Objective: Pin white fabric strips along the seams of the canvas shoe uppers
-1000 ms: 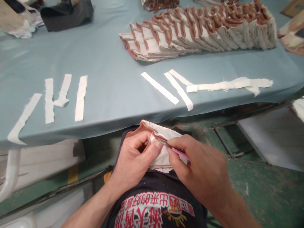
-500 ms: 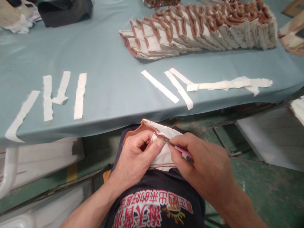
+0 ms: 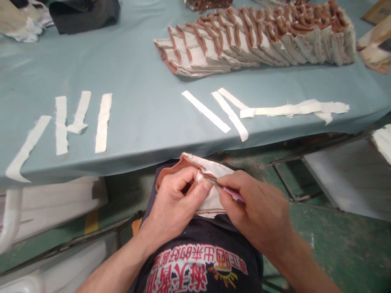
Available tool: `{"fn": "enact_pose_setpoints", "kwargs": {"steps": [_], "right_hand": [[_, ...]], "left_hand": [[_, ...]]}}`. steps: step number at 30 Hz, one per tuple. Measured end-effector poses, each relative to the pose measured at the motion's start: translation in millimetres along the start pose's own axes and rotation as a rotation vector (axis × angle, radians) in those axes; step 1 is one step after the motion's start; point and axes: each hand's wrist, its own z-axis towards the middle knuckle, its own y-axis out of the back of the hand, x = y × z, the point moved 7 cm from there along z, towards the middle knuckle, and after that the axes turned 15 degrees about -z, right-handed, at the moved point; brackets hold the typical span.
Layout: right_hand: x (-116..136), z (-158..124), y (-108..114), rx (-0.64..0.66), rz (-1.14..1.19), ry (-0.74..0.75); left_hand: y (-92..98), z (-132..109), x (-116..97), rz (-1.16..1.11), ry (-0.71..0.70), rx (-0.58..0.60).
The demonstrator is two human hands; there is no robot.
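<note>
Over my lap, my left hand (image 3: 180, 195) pinches the edge of a folded fabric piece (image 3: 210, 203), white on one face and brown on the other. Its thumb presses on a turned-up white fold. In my right hand (image 3: 256, 203) is a slim tool with a pink handle (image 3: 233, 193) and a narrow metal tip. The tip touches the fabric edge beside my left thumb. I cannot make out the exact kind of tool, since my fingers cover part of it. The fabric's brown side (image 3: 172, 165) shows above my left knuckles.
A blue-green cloth-covered table (image 3: 137, 106) lies ahead. On it are a row of stacked brown-and-white fabric pieces (image 3: 238, 44), several white strips (image 3: 104, 122) and a dark folded item (image 3: 84, 16). Metal frames (image 3: 301, 183) stand below at right.
The tool's handle has sunk slightly deeper into my right hand, and its dark end is now hidden. Both hands stay almost in place on the fabric.
</note>
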Motion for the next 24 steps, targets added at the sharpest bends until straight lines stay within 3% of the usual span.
{"fn": "enact_pose_setpoints", "kwargs": {"steps": [24], "right_hand": [[5,-6,-11,-0.018,-0.016,0.054]], "left_hand": [[-7.0,-2,-10,0.108,-0.258,-0.023]]}}
